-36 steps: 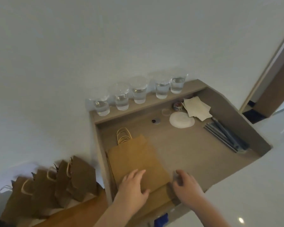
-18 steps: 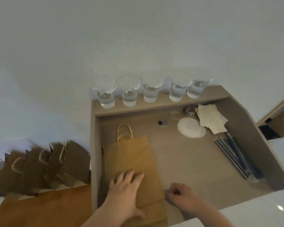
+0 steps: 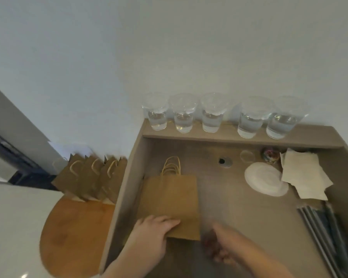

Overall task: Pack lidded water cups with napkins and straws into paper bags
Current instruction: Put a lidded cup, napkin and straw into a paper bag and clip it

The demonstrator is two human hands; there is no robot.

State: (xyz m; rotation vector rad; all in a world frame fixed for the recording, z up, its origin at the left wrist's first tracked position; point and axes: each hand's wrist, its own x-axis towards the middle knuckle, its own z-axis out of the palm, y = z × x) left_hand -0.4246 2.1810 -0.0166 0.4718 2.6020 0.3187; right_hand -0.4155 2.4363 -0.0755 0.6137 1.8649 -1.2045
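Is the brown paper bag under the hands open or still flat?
Flat. The paper bag lies folded on the recessed counter, handles flat; the left hand presses its bottom edge.

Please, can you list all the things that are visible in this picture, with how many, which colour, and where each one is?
water cups: five, clear, lids on, in a row on the back ledge.
flat paper bags: a stack, brown, on the left of the recessed counter.
standing paper bags: several, brown, left of the counter on a wooden board.
napkins: a pile, off-white, back right.
lids: a stack, white, beside the napkins.
straws: a bundle, dark, along the right edge.
small round things: two, blurred, under the ledge.
metal hole: one, silver, counter middle.
left hand: on the flat bags.
right hand: blurred, beside the stack.
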